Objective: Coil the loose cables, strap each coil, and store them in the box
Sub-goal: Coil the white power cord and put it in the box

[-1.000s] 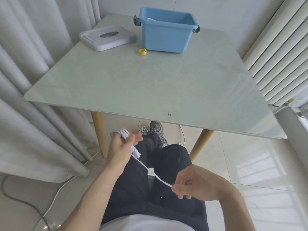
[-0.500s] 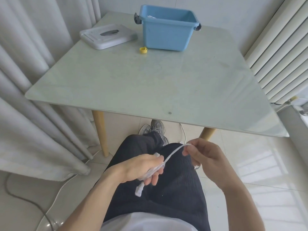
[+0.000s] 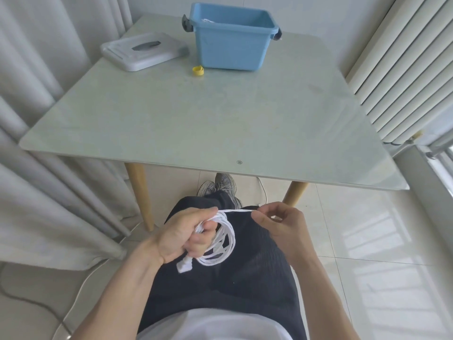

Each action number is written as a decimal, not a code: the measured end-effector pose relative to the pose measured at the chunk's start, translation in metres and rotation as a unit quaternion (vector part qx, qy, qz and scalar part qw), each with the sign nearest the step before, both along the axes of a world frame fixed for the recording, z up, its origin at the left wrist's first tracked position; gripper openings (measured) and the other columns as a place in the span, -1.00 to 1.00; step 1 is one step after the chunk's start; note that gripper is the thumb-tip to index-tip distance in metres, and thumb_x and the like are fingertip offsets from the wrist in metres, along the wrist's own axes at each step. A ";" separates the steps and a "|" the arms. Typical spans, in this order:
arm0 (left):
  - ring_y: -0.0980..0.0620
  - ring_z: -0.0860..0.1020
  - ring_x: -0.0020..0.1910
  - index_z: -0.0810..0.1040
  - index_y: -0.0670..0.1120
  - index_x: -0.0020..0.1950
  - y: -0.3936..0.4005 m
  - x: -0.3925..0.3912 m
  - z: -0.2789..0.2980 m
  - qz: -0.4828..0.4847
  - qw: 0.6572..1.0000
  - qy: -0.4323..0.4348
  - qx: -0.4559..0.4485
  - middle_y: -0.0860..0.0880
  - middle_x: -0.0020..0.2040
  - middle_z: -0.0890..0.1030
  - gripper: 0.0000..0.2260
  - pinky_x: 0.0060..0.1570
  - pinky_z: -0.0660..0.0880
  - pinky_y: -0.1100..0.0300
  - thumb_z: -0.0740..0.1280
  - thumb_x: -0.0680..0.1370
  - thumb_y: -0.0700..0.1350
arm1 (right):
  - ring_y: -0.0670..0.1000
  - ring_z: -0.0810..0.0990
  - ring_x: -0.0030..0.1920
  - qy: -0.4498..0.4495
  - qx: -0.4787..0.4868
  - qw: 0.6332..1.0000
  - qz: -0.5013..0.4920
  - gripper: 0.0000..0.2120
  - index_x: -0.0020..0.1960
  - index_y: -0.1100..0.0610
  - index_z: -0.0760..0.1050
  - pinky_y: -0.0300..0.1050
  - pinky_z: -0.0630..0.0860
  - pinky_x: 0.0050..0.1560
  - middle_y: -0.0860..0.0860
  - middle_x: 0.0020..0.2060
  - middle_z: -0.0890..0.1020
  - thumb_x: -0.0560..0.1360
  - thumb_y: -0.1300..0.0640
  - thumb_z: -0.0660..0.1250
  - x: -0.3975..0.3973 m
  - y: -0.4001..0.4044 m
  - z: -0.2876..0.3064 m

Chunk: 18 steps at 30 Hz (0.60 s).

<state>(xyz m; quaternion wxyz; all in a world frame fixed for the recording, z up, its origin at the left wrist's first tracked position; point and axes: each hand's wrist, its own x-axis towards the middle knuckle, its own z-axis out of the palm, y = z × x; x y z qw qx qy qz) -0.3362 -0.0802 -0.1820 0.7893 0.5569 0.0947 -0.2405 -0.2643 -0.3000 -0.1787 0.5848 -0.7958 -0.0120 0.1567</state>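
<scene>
Over my lap, my left hand point(image 3: 186, 235) grips a white cable point(image 3: 226, 244) wound into several loops, with its white plug hanging below the fist. My right hand point(image 3: 279, 223) pinches the cable's free strand, which runs taut and level between the two hands. The blue box point(image 3: 231, 49) stands at the far side of the table with something white showing inside near its back left rim. A small yellow strap point(image 3: 198, 71) lies on the table just in front of the box's left corner.
A grey lid point(image 3: 143, 50) lies left of the box on the pale green table point(image 3: 196, 123). Curtains hang on the left, a radiator stands on the right. A thin cord trails over the floor tiles at lower left.
The coil in my left hand has gained loops and now hangs open below the fist. My right hand has brought the strand level with my left hand's top.
</scene>
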 end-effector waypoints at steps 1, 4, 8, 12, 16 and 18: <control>0.08 0.03 -0.53 0.31 -0.02 -0.37 0.001 0.001 -0.002 0.019 0.999 0.015 -0.025 0.01 -0.50 0.12 -0.67 -0.50 0.06 0.22 0.22 0.53 0.10 | -0.20 0.42 -0.49 -0.008 -0.020 1.000 0.022 -0.87 -0.22 0.11 0.64 -0.42 0.33 -0.40 -0.13 -0.41 0.59 0.46 0.12 0.53 0.001 0.000 0.001; 0.11 0.04 -0.59 0.28 -0.01 -0.42 0.004 0.002 -0.007 0.089 0.991 0.037 -0.090 0.06 -0.56 0.11 -0.66 -0.53 0.06 0.23 0.24 0.49 0.08 | -0.15 0.48 -0.38 -0.048 -0.082 0.987 0.130 -0.78 -0.25 0.05 0.64 -0.33 0.42 -0.28 -0.04 -0.38 0.64 0.56 0.03 0.40 -0.001 0.000 0.001; 0.08 0.01 -0.62 0.24 -0.01 -0.45 -0.005 0.003 -0.011 0.170 0.972 0.053 -0.154 0.07 -0.61 0.10 -0.66 -0.54 0.05 0.21 0.18 0.50 0.04 | -0.12 0.47 -0.44 -0.045 -0.043 0.991 0.120 -0.63 -0.25 0.09 0.61 -0.30 0.42 -0.32 -0.07 -0.41 0.63 0.63 -0.05 0.24 -0.007 0.004 0.002; 0.11 0.09 -0.68 0.24 -0.01 -0.49 -0.004 0.007 -0.017 0.292 0.935 0.059 -0.191 0.06 -0.63 0.11 -0.66 -0.62 0.14 0.27 0.19 0.47 0.01 | -0.01 0.56 -0.34 -0.030 -0.064 0.980 0.186 -0.93 -0.06 -0.01 0.63 -0.25 0.48 -0.24 -0.12 -0.32 0.65 0.52 0.02 0.46 -0.007 -0.003 -0.002; 0.12 0.09 -0.68 0.25 0.00 -0.49 0.003 0.006 -0.024 0.342 0.914 0.058 -0.210 0.07 -0.63 0.11 -0.59 -0.59 0.09 0.24 0.13 0.57 -0.01 | 0.02 0.60 -0.25 -0.004 -0.045 0.982 0.183 -0.72 0.08 -0.03 0.55 -0.20 0.56 -0.19 -0.04 -0.18 0.69 0.43 0.03 0.55 -0.006 -0.002 -0.005; 0.12 0.09 -0.68 0.25 0.00 -0.49 0.005 0.005 -0.025 0.383 0.891 0.051 -0.239 0.07 -0.63 0.12 -0.57 -0.60 0.11 0.24 0.10 0.60 -0.01 | -0.02 0.61 -0.26 -0.020 -0.101 0.975 0.196 -0.75 0.02 -0.06 0.57 -0.26 0.54 -0.22 -0.03 -0.22 0.69 0.41 -0.04 0.56 -0.004 -0.001 -0.006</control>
